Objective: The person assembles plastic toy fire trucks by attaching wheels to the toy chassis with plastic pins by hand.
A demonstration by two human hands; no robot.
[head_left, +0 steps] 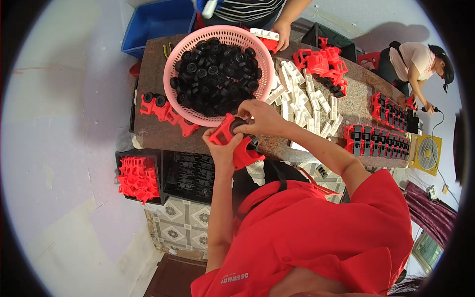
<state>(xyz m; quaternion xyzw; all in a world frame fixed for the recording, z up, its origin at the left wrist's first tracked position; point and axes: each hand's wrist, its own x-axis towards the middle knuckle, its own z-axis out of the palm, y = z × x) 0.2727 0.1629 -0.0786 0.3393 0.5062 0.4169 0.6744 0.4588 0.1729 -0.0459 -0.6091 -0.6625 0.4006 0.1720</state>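
Left of centre, red pieces (161, 113) lay on the surface (151, 134) beside a pink basket (267, 62) of black wheels (213, 70). Mid-frame, the left hand (224, 148) had its fingers wrapped around a red toy body (245, 155); the right hand's (263, 118) fingers pinched a dark wheel (239, 122) against it. A skewed push could, I judged, make the wheel slip. Fingers hid where the wheel met the body. Rightward, overlapping white parts (298, 99) were hard to separate.

Speckled table (359, 81) with pink basket (267, 62) (perforated), white pieces (298, 99), red parts (319, 63).
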